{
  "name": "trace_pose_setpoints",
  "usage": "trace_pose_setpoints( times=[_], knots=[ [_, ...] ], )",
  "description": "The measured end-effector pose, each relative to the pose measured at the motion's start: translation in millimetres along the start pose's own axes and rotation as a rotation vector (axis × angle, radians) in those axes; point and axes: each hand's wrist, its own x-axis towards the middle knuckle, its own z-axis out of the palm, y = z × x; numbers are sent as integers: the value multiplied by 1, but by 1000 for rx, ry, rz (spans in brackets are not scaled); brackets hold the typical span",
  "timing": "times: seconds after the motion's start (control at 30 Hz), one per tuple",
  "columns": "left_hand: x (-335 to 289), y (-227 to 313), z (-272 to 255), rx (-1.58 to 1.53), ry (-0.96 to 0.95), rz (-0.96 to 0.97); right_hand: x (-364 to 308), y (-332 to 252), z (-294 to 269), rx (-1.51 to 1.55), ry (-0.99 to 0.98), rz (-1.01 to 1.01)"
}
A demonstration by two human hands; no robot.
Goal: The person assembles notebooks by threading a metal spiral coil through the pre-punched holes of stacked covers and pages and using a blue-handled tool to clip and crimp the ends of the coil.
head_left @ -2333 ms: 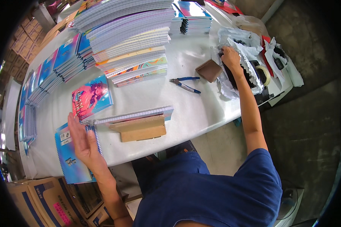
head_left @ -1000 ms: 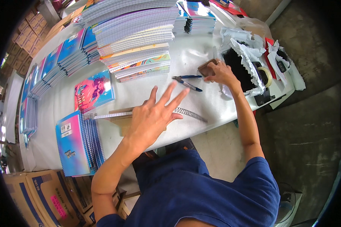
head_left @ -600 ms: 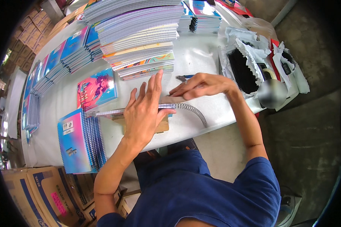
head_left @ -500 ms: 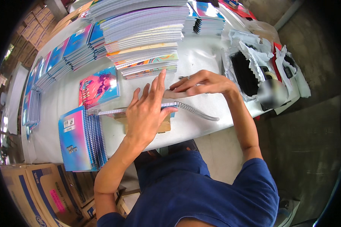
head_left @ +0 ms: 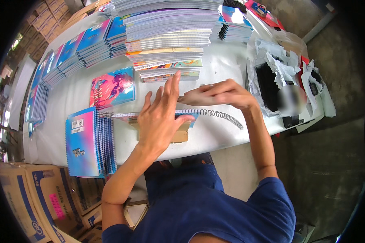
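A notebook (head_left: 125,115) with a thin white page edge lies in front of me on a small cardboard piece (head_left: 181,136). My left hand (head_left: 157,120) rests across it, fingers spread and stretched away from me, thumb along the near side. A loose metal spiral coil (head_left: 225,116) runs out of the notebook's right end and curves down over the table; the coil's inner part lies along the page edge. My right hand (head_left: 223,94) hovers just beyond the coil, close to my left fingers. Its fingertips are smeared by motion, so whether they pinch anything is hidden.
Spiral-bound notebooks (head_left: 83,141) are stacked at the left, beside a pink-and-blue notebook cover (head_left: 112,87). A tall stack of page blocks (head_left: 170,40) stands beyond my hands. At the right, a torn-paper-lined box (head_left: 267,87) holds dark coils. Cardboard cartons (head_left: 48,198) sit below left.
The whole view has shifted slightly, things appearing further right. My right hand is now blurred, and the coil's free end arcs more; my left hand keeps its place on the notebook.
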Motion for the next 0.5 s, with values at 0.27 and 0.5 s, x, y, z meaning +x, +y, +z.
trace_pose_setpoints(
  times=[0.27, 0.5],
  knots=[
    [-9, -13, -14, 74, 6, -33, 23, -15, 18, -103, -50, 39],
    [-13, -25, -24, 105, 13, -75, 35, -13, 18, -32, -46, 89]
  ],
)
